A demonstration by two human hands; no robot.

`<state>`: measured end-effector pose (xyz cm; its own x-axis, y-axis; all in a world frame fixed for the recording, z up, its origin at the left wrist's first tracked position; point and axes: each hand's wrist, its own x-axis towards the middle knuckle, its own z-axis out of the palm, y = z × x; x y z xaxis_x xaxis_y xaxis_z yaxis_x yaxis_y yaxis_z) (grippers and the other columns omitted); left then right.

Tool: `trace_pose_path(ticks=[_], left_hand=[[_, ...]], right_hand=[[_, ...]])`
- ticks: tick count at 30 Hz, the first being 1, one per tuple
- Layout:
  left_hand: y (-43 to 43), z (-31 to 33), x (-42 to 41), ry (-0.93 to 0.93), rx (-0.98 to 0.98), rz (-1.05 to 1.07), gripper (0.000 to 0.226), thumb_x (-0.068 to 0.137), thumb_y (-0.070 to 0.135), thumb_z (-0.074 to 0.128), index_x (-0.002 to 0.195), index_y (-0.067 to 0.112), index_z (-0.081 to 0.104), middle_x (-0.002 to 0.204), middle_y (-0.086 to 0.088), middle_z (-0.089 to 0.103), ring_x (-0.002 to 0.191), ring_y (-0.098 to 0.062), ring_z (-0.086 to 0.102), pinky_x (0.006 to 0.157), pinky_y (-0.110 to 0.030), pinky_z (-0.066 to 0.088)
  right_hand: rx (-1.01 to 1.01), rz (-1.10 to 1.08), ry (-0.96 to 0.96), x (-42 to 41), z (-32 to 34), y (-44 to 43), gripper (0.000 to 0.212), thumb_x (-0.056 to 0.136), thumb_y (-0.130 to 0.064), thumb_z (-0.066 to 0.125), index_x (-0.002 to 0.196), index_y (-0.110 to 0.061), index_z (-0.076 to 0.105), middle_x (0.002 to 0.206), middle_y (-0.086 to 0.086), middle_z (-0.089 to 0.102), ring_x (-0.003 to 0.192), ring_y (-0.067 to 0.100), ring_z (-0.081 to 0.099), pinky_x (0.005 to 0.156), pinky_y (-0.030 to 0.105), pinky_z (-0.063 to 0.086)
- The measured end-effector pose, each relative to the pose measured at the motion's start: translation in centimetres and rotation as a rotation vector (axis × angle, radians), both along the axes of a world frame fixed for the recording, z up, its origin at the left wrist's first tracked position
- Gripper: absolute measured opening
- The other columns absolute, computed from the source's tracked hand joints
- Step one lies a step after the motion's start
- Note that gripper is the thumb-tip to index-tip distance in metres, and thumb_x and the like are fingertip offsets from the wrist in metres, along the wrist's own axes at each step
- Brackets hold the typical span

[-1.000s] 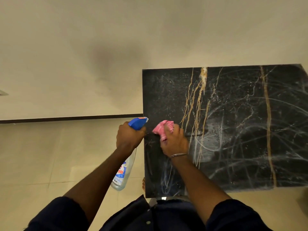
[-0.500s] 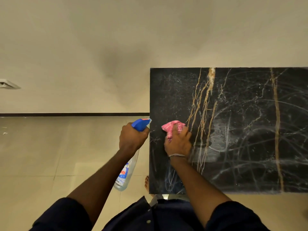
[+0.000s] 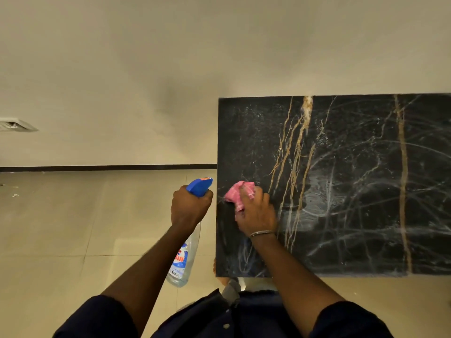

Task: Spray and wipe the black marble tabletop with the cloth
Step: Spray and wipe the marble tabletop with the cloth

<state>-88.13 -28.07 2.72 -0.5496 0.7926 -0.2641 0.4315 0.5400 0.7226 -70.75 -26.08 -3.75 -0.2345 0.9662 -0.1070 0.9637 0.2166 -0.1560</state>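
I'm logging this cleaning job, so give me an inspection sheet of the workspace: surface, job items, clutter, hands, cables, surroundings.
Surface: black marble tabletop with gold veins, wet smears and streaks across the middle and right.
Job's things: pink cloth pressed on the tabletop near its left edge; spray bottle, blue trigger head, clear body, held off the table's left side over the floor.
Clutter: nothing seen on the tabletop.
Grippers: left hand gripping the bottle's neck; right hand on the cloth, bangle at the wrist.
Cables: nothing seen.
Surroundings: beige tiled floor, plain wall with dark skirting, a vent at far left.
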Motion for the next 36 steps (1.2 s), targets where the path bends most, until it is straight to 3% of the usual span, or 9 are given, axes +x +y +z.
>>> trace_pose_path(ticks=[6, 12, 16, 23, 28, 32, 36], left_hand=[[-0.4, 0.4, 2.3, -0.012, 0.01, -0.01, 0.022, 0.085, 0.026, 0.068, 0.092, 0.009, 0.057, 0.063, 0.0, 0.05, 0.055, -0.013, 0.05, 0.057, -0.021, 0.041], [-1.6, 0.4, 3.1, 0.008, 0.009, 0.017, 0.021, 0.085, 0.027, 0.069, 0.091, 0.011, 0.057, 0.065, -0.003, 0.052, 0.056, -0.014, 0.051, 0.058, -0.021, 0.044], [-2.5, 0.1, 3.1, 0.007, 0.009, 0.009, 0.021, 0.084, 0.027, 0.069, 0.089, 0.01, 0.058, 0.062, 0.0, 0.051, 0.055, -0.013, 0.051, 0.058, -0.02, 0.043], [-3.9, -0.2, 1.9, 0.043, -0.018, -0.014, 0.025, 0.085, 0.032, 0.069, 0.09, 0.011, 0.058, 0.061, 0.002, 0.05, 0.053, -0.011, 0.048, 0.054, -0.018, 0.039], [-4.4, -0.2, 1.5, 0.029, -0.012, -0.049, 0.023, 0.084, 0.029, 0.07, 0.089, 0.009, 0.059, 0.06, 0.001, 0.05, 0.054, -0.011, 0.048, 0.056, -0.021, 0.041], [-4.6, 0.2, 1.8, -0.006, 0.002, -0.088, 0.018, 0.083, 0.023, 0.069, 0.087, 0.01, 0.058, 0.061, -0.001, 0.05, 0.055, -0.014, 0.05, 0.06, -0.026, 0.044], [-4.8, 0.3, 2.1, -0.03, 0.024, -0.108, 0.02, 0.084, 0.024, 0.069, 0.09, 0.009, 0.057, 0.062, 0.001, 0.049, 0.055, -0.014, 0.049, 0.058, -0.022, 0.042]], right_hand=[[0.069, -0.206, -0.091, 9.3, -0.3, 1.9, 0.068, 0.08, -0.05, 0.062, 0.141, -0.024, 0.046, 0.123, 0.02, 0.05, 0.1, 0.035, 0.051, 0.078, 0.041, 0.045], [0.06, -0.33, -0.038, 7.6, -0.1, 1.3, 0.066, 0.081, -0.048, 0.061, 0.139, -0.02, 0.049, 0.124, 0.024, 0.048, 0.101, 0.038, 0.05, 0.082, 0.043, 0.044], [0.037, -0.178, -0.006, 2.7, 0.0, -0.8, 0.068, 0.081, -0.049, 0.059, 0.142, -0.022, 0.043, 0.13, 0.024, 0.047, 0.104, 0.036, 0.051, 0.081, 0.041, 0.047], [-0.029, 0.007, 0.077, -5.5, -1.1, -4.6, 0.061, 0.088, -0.044, 0.06, 0.139, -0.017, 0.042, 0.131, 0.017, 0.052, 0.112, 0.032, 0.056, 0.095, 0.04, 0.05], [0.015, 0.138, 0.052, -3.5, -0.6, -4.9, 0.055, 0.085, -0.043, 0.063, 0.135, -0.024, 0.047, 0.126, 0.014, 0.055, 0.107, 0.03, 0.057, 0.088, 0.039, 0.05], [0.069, -0.003, -0.002, 1.7, -0.8, -4.3, 0.057, 0.085, -0.045, 0.055, 0.138, -0.023, 0.049, 0.121, 0.018, 0.051, 0.098, 0.031, 0.053, 0.076, 0.04, 0.048], [0.061, -0.152, -0.058, 6.7, -1.0, -3.6, 0.068, 0.079, -0.047, 0.061, 0.141, -0.023, 0.047, 0.121, 0.02, 0.048, 0.099, 0.034, 0.052, 0.079, 0.043, 0.05]])
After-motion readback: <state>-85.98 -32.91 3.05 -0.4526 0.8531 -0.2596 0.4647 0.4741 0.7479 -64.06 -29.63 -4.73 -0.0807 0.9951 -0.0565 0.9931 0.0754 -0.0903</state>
